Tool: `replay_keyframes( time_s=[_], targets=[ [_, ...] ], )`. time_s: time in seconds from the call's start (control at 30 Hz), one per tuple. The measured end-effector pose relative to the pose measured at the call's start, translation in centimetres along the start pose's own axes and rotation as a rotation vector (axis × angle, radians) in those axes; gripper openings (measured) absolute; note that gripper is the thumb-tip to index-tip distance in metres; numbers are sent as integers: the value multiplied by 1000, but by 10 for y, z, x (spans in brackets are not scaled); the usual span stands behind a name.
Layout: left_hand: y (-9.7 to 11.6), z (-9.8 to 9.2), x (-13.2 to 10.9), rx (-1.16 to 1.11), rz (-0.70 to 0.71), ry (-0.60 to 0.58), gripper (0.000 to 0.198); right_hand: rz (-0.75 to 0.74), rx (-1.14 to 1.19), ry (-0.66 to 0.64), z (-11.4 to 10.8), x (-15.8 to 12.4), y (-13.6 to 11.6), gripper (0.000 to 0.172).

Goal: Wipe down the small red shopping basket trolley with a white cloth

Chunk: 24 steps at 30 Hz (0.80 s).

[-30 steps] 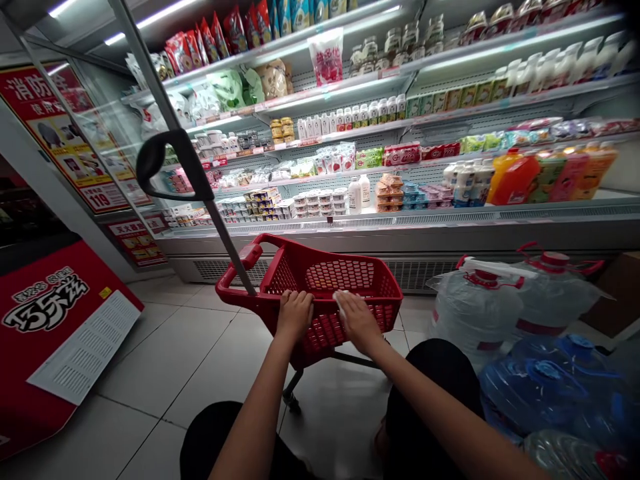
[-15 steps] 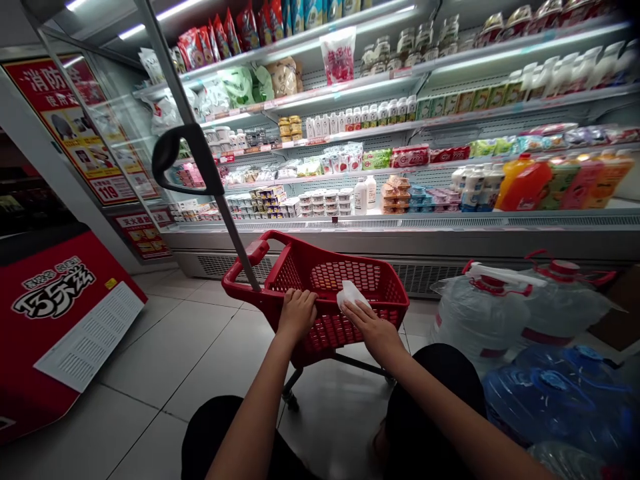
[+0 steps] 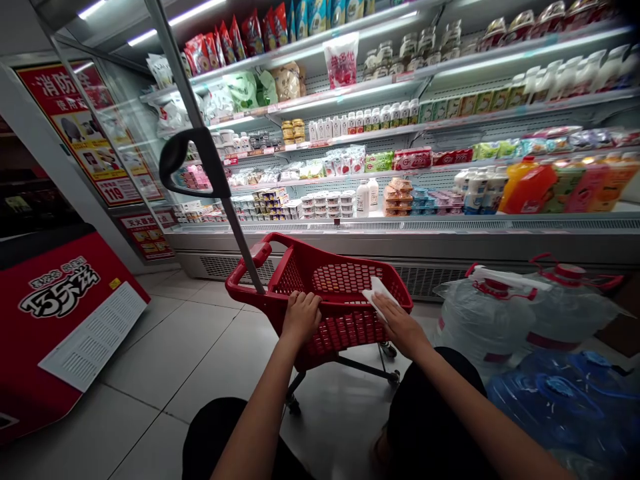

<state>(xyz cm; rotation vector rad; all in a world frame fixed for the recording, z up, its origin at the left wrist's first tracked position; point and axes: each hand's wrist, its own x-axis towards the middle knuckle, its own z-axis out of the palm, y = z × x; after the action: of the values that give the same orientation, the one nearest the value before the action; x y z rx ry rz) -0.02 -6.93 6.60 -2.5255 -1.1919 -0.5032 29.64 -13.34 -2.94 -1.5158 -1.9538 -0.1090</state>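
In front of my knees stands a small red shopping cart (image 3: 345, 268) with a perforated plastic basket. My left hand (image 3: 303, 315) is curled over the near rim, its fingers gripping the edge. Farther right along the same rim, my right hand (image 3: 400, 325) presses a white tissue (image 3: 379, 293) against the near side of the basket. Part of the tissue sticks up above the rim; the rest is under the fingers. Beside the cart's handle (image 3: 260, 253) rises a grey pole with a black looped grip (image 3: 200, 163).
A lit refrigerated shelf (image 3: 350, 227) full of dairy goods and drinks runs behind the cart. At right are large water bottles (image 3: 565, 393), clear and blue. A red freezer cabinet (image 3: 65, 320) stands at left on the tiled floor (image 3: 200, 347).
My right hand has slid rightward along the rim with the tissue, toward the cart's front corner. My left hand keeps its hold. The view has shifted slightly.
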Motion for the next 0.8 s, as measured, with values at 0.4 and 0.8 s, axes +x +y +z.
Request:
replay_keyframes(
  time_s=[0.4,0.8],
  targets=[
    [2,1,-2,2,12,-26,29,-207,32,34,29,41,-98,57],
    [15,9,-11,50,-134,8,63,40,-117,140,5,4,1,49]
  ],
)
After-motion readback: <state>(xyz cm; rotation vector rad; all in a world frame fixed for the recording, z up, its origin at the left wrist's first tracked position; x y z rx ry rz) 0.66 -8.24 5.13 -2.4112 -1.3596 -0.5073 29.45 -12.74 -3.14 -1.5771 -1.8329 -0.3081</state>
